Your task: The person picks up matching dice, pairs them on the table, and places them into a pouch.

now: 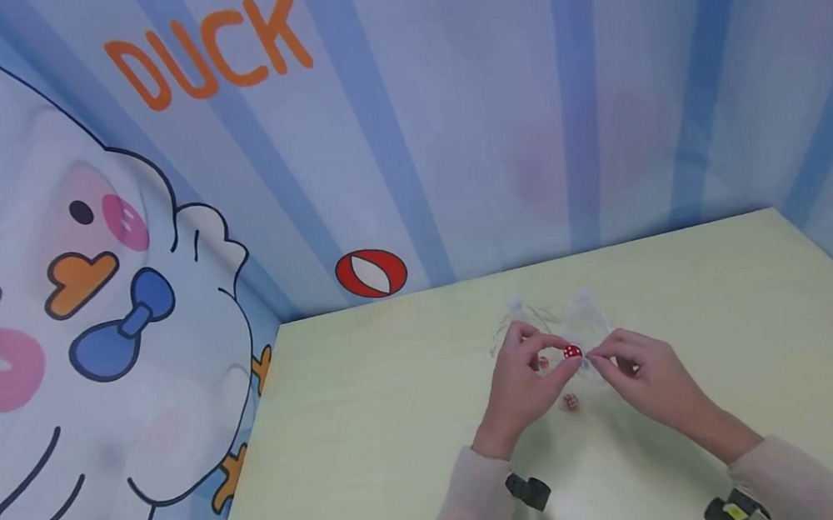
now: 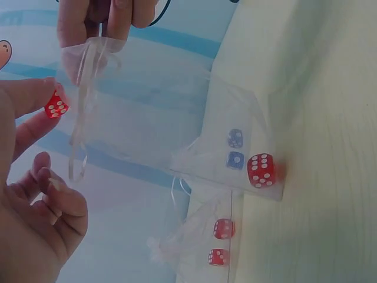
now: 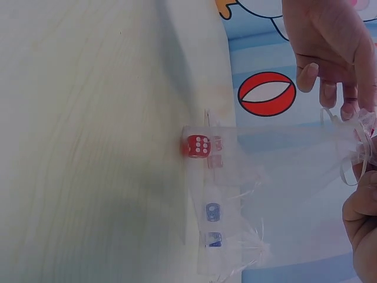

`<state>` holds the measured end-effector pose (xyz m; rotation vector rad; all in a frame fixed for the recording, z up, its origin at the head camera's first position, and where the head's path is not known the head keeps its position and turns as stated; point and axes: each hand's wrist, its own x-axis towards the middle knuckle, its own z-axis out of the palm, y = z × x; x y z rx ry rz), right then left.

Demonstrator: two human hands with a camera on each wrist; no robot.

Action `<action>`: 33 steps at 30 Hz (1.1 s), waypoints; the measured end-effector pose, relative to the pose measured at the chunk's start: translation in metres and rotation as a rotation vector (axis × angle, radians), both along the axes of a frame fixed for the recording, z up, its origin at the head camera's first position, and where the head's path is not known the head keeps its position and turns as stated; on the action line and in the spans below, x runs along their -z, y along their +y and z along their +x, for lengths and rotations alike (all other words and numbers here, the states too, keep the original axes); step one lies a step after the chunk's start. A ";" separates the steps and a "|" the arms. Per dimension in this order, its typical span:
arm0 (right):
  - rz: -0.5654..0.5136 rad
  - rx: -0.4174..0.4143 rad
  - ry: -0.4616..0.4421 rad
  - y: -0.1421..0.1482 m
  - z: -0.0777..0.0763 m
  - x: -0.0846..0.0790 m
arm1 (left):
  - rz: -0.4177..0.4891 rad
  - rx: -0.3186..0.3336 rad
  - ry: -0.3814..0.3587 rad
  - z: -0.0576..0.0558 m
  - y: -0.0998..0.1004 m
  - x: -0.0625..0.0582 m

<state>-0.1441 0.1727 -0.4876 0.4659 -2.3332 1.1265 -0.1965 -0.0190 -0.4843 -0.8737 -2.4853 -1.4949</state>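
My left hand (image 1: 519, 388) pinches a red die with white dots (image 2: 56, 107) between thumb and fingertip, beside the mouth of a sheer white drawstring bag (image 2: 147, 112). The bag's rim is gripped by my right hand (image 1: 649, 371), and its pale ribbon (image 2: 82, 118) hangs loose around the mouth. Another red die (image 3: 198, 146) sits in the bag's bottom corner, close to the tabletop. The other fingers of my left hand (image 2: 44, 218) are loosely bent. In the right wrist view, my right hand (image 3: 364, 221) is partly cut off by the frame edge.
Behind the held bag, two more sheer bags lie on the pale wood-grain table (image 1: 373, 432). One holds red dice (image 2: 223, 229), the other blue dice (image 3: 213, 212). A blue striped backdrop (image 1: 448, 123) with a printed duck borders the table's back and left.
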 end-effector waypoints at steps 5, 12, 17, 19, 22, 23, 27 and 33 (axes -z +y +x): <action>0.000 -0.005 0.020 -0.001 0.000 -0.001 | 0.015 0.008 0.005 0.002 0.002 0.001; 0.001 0.001 0.000 -0.001 0.001 0.000 | 0.012 0.028 0.011 0.004 0.005 -0.003; -0.001 0.015 0.001 0.000 0.000 0.000 | -0.021 0.028 0.017 0.004 0.004 -0.004; -0.004 0.024 0.001 0.001 -0.001 0.000 | -0.033 0.031 0.018 0.004 0.003 -0.003; -0.017 0.022 -0.004 0.002 -0.001 0.000 | -0.053 0.031 0.012 0.003 0.002 -0.002; -0.023 0.019 -0.005 0.002 0.000 0.000 | -0.059 0.031 0.010 0.003 0.002 -0.002; -0.036 0.009 -0.003 0.001 0.000 0.000 | -0.054 0.036 0.011 0.003 -0.001 -0.001; -0.063 -0.007 0.019 0.002 -0.001 0.001 | 0.013 0.042 -0.016 0.000 -0.008 -0.001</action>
